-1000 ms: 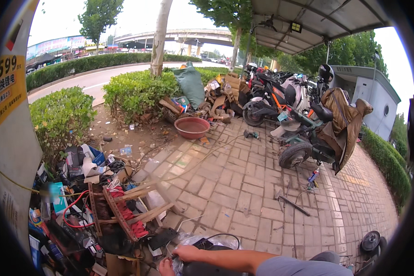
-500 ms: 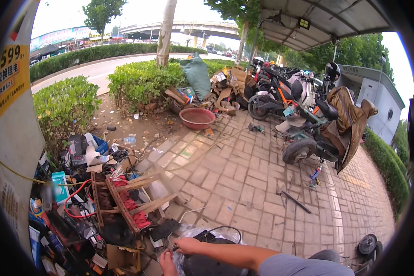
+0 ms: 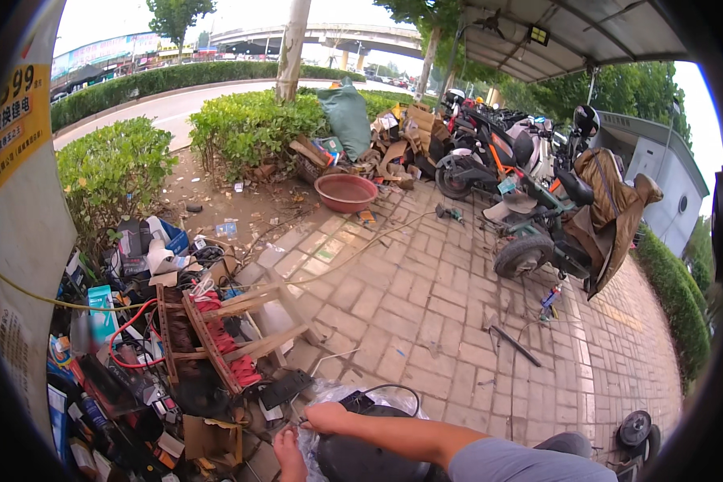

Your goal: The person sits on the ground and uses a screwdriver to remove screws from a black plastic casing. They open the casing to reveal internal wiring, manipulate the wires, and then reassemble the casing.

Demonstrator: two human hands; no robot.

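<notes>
At the bottom of the head view my two hands are close together over clear plastic wrap (image 3: 327,391). My right hand (image 3: 327,418) is closed, its fingers curled round something too small to make out. Just left of it and nearer, my left hand (image 3: 289,451) has its fingers bent together; what they pinch is hidden. Under my right forearm lies a large rounded black object (image 3: 365,456), partly covered by the arm. A black cable (image 3: 406,390) loops above it from a small black block (image 3: 357,401). A black box-shaped piece (image 3: 287,387) lies beyond my hands.
To the left are a tipped wooden stool (image 3: 245,325) and a heap of boxes, tools and wires (image 3: 128,386). A red basin (image 3: 345,193), a power drill (image 3: 448,213), a hammer (image 3: 512,344) and a parked three-wheeler (image 3: 550,229) stand or lie on the paving.
My hands have shifted slightly, the right one a little upward, and the left fingertips have drawn slightly apart from it. The view has tilted a little; surrounding things stay put.
</notes>
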